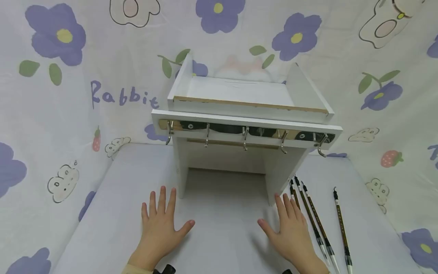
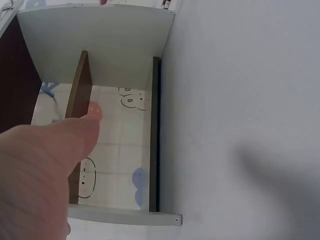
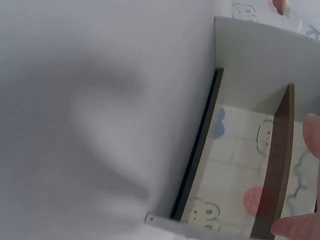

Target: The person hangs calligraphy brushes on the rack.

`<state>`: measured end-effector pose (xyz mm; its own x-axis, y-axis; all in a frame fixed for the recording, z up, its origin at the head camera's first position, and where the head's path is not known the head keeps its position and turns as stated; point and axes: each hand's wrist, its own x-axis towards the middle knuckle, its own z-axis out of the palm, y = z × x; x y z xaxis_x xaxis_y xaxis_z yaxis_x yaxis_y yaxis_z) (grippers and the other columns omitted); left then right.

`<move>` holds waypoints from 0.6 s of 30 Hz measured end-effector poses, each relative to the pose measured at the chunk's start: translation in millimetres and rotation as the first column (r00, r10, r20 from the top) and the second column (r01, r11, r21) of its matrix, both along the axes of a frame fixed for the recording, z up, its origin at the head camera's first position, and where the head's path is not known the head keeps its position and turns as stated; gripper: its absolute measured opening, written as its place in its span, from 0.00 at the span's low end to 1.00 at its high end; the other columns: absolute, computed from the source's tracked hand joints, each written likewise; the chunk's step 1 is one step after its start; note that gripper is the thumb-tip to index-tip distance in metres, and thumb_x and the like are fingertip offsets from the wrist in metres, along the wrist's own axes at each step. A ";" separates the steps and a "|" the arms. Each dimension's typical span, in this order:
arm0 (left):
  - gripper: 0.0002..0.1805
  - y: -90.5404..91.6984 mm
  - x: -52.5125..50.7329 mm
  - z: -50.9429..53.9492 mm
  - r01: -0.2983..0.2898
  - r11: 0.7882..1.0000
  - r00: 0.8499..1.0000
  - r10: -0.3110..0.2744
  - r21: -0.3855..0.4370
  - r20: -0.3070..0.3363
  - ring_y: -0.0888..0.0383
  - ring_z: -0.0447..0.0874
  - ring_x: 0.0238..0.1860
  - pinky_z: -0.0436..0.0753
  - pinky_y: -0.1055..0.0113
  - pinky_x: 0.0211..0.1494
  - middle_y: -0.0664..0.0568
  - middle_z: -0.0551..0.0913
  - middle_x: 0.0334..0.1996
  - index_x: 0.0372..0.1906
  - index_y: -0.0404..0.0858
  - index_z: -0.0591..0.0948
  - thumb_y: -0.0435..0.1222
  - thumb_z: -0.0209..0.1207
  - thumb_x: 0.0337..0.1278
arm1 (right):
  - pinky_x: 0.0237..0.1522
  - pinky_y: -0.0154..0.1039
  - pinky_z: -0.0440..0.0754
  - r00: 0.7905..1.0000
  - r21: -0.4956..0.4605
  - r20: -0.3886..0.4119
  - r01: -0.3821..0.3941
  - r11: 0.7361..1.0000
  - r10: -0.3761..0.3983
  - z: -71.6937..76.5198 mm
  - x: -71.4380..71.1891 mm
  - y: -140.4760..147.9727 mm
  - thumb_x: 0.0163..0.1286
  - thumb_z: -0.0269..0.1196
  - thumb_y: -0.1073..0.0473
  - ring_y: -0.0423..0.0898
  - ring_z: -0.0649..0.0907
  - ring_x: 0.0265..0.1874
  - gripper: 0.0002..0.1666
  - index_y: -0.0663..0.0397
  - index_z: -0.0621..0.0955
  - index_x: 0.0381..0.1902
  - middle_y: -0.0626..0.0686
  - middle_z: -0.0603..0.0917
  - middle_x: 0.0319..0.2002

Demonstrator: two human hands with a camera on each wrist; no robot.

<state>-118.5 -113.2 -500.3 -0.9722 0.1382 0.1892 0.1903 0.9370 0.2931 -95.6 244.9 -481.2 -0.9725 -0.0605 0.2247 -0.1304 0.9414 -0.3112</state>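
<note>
Both hands are spread with straight fingers over the white table, in front of a white shelf (image 1: 246,118) with a row of metal hooks. My left hand (image 1: 159,232) is at the shelf's lower left, holding nothing; its thumb (image 2: 75,140) shows large in the left wrist view. My right hand (image 1: 291,236) is at the lower right, beside several brushes (image 1: 316,219), also holding nothing. Parts of its fingers (image 3: 297,227) show at the right edge of the right wrist view. Whether the fingertips touch the table I cannot tell.
One more brush (image 1: 342,228) lies apart at the right, its tip away from me. The shelf has an open tray top (image 1: 239,89) and an open lower space. Behind stands a patterned cloth (image 1: 119,68) with flowers and rabbits.
</note>
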 end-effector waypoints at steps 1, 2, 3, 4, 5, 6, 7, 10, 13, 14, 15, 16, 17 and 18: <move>0.58 -0.6 -1.2 1.0 -0.001 1.000 1.000 0.001 0.008 0.004 0.37 0.28 0.74 0.39 0.32 0.69 0.41 0.37 0.77 0.78 0.44 0.46 0.73 0.48 0.51 | 0.63 0.71 0.55 1.000 -0.003 -0.006 -0.001 1.000 0.001 0.0 0.2 3.3 0.63 0.56 0.27 0.69 0.55 0.69 0.55 0.53 0.55 0.76 0.67 0.56 0.72; 0.58 -1.5 -2.4 1.8 -0.001 1.000 1.000 0.001 0.017 0.008 0.36 0.28 0.74 0.39 0.32 0.69 0.41 0.37 0.77 0.78 0.44 0.45 0.73 0.48 0.51 | 0.62 0.72 0.56 1.000 -0.006 -0.009 -0.002 1.000 0.002 0.1 0.3 6.3 0.64 0.56 0.28 0.70 0.56 0.68 0.55 0.53 0.55 0.76 0.68 0.56 0.72; 0.58 -2.7 -3.8 2.5 -0.001 1.000 1.000 0.000 0.029 0.014 0.36 0.28 0.74 0.39 0.32 0.69 0.41 0.36 0.77 0.78 0.44 0.44 0.73 0.47 0.51 | 0.62 0.72 0.56 1.000 -0.012 -0.010 -0.004 1.000 0.003 0.3 -0.1 9.0 0.64 0.57 0.29 0.70 0.56 0.68 0.54 0.54 0.55 0.76 0.68 0.56 0.72; 0.58 -0.4 -5.3 2.4 0.011 0.999 1.000 -0.012 0.049 0.021 0.36 0.28 0.74 0.39 0.32 0.69 0.41 0.36 0.76 0.78 0.44 0.43 0.73 0.47 0.51 | 0.61 0.72 0.56 1.000 -0.017 -0.012 0.006 1.000 -0.006 0.2 2.9 14.7 0.64 0.58 0.30 0.70 0.57 0.68 0.54 0.54 0.55 0.76 0.68 0.57 0.71; 0.58 1.4 -7.0 2.1 0.023 0.997 0.999 -0.024 0.070 0.024 0.35 0.29 0.74 0.39 0.31 0.69 0.40 0.36 0.76 0.78 0.43 0.42 0.73 0.47 0.52 | 0.61 0.73 0.57 1.000 -0.017 -0.014 0.015 1.000 -0.015 0.5 5.5 19.9 0.64 0.58 0.30 0.70 0.58 0.67 0.54 0.54 0.55 0.76 0.67 0.57 0.71; 0.59 2.7 -8.7 2.4 0.030 0.995 0.999 -0.033 0.096 0.032 0.35 0.29 0.74 0.38 0.32 0.69 0.40 0.35 0.76 0.78 0.43 0.41 0.73 0.47 0.52 | 0.61 0.72 0.58 1.000 -0.018 -0.017 0.021 1.000 -0.022 0.6 7.3 24.4 0.64 0.58 0.30 0.70 0.59 0.67 0.54 0.54 0.55 0.76 0.67 0.58 0.71; 0.59 3.5 -10.4 3.1 0.036 0.992 0.999 -0.040 0.125 0.034 0.35 0.29 0.74 0.38 0.32 0.69 0.40 0.36 0.76 0.78 0.43 0.41 0.72 0.48 0.52 | 0.61 0.72 0.58 0.999 -0.024 -0.023 0.024 0.999 -0.025 0.7 8.2 28.2 0.64 0.58 0.31 0.69 0.60 0.67 0.54 0.54 0.55 0.76 0.66 0.58 0.71; 0.60 2.2 -15.3 7.4 0.046 0.972 0.998 -0.053 0.232 0.020 0.34 0.32 0.73 0.40 0.32 0.69 0.39 0.38 0.76 0.78 0.42 0.41 0.69 0.54 0.52 | 0.61 0.70 0.61 0.999 -0.056 -0.032 0.024 0.998 -0.026 0.9 7.3 36.8 0.64 0.59 0.31 0.67 0.62 0.66 0.53 0.53 0.55 0.76 0.64 0.60 0.71; 0.60 -0.9 -20.3 13.2 0.058 0.939 0.998 -0.059 0.339 -0.007 0.33 0.37 0.73 0.45 0.32 0.69 0.37 0.42 0.76 0.78 0.40 0.41 0.65 0.59 0.51 | 0.61 0.68 0.63 1.000 -0.129 -0.001 0.028 0.991 -0.029 2.5 5.0 45.4 0.65 0.58 0.32 0.66 0.62 0.67 0.52 0.51 0.53 0.77 0.63 0.61 0.71; 0.60 -1.3 -22.0 15.6 0.064 0.923 0.998 -0.063 0.378 -0.016 0.34 0.39 0.73 0.48 0.32 0.69 0.37 0.43 0.76 0.78 0.40 0.42 0.63 0.61 0.51 | 0.62 0.68 0.63 0.999 -0.156 0.016 0.038 0.987 -0.036 3.3 4.5 49.5 0.66 0.58 0.32 0.65 0.62 0.67 0.52 0.51 0.53 0.77 0.63 0.61 0.71; 0.60 -0.8 -24.0 18.1 0.073 0.907 0.997 -0.070 0.416 -0.022 0.35 0.40 0.73 0.50 0.33 0.69 0.38 0.44 0.75 0.78 0.40 0.42 0.62 0.62 0.51 | 0.61 0.67 0.64 0.998 -0.185 0.036 0.055 0.981 -0.049 4.3 4.5 54.3 0.66 0.58 0.32 0.65 0.63 0.67 0.52 0.52 0.53 0.77 0.63 0.62 0.70; 0.60 0.3 -26.4 20.4 0.082 0.889 0.997 -0.079 0.451 -0.027 0.36 0.42 0.73 0.53 0.34 0.69 0.38 0.45 0.75 0.78 0.41 0.42 0.61 0.63 0.51 | 0.61 0.67 0.65 0.996 -0.213 0.061 0.078 0.974 -0.066 5.6 5.2 60.1 0.66 0.57 0.32 0.65 0.64 0.66 0.52 0.51 0.53 0.77 0.63 0.63 0.70; 0.60 2.4 -28.9 23.0 0.089 0.870 0.996 -0.087 0.484 -0.028 0.37 0.44 0.73 0.55 0.35 0.69 0.39 0.46 0.75 0.78 0.41 0.41 0.60 0.64 0.52 | 0.61 0.67 0.66 0.993 -0.242 0.084 0.100 0.965 -0.082 6.9 6.1 67.0 0.67 0.57 0.33 0.65 0.65 0.66 0.51 0.52 0.53 0.76 0.64 0.64 0.69; 0.60 5.2 -31.4 25.8 0.094 0.850 0.995 -0.094 0.518 -0.027 0.39 0.45 0.74 0.56 0.36 0.69 0.41 0.46 0.76 0.78 0.43 0.41 0.60 0.64 0.52 | 0.60 0.66 0.67 0.989 -0.267 0.108 0.131 0.955 -0.105 8.6 7.1 74.8 0.67 0.57 0.33 0.64 0.66 0.65 0.51 0.52 0.53 0.76 0.65 0.66 0.68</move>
